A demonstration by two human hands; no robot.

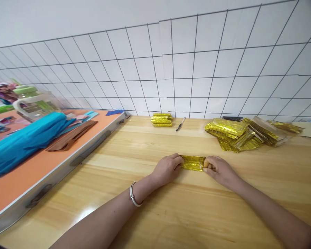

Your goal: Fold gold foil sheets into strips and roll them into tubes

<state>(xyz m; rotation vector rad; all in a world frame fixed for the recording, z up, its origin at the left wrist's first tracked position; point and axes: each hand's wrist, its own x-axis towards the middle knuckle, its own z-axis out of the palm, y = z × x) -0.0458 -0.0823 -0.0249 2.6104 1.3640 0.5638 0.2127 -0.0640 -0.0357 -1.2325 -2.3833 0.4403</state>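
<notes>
A small strip of shiny gold foil paper (pixel 192 162) lies low over the wooden table, stretched between my two hands. My left hand (pixel 169 168), with a bangle on its wrist, pinches the strip's left end. At the other end, the fingers of my right hand (pixel 217 169) are curled closed on the foil, whose right edge looks slightly bent up. Beyond them, near the wall, sits a small stack of rolled gold foil pieces (pixel 161 120). A larger loose pile of flat gold foil sheets (pixel 229 129) lies past my right hand.
A pen (pixel 180 124) lies by the rolled pieces. On the left, a raised orange-topped table (pixel 93 138) with a grey edge bears blue cloth-like material (pixel 28 138), a brown folded piece (pixel 72 136) and a clear bottle with a green lid (pixel 26 90). A white tiled wall (pixel 145 69) closes off the back.
</notes>
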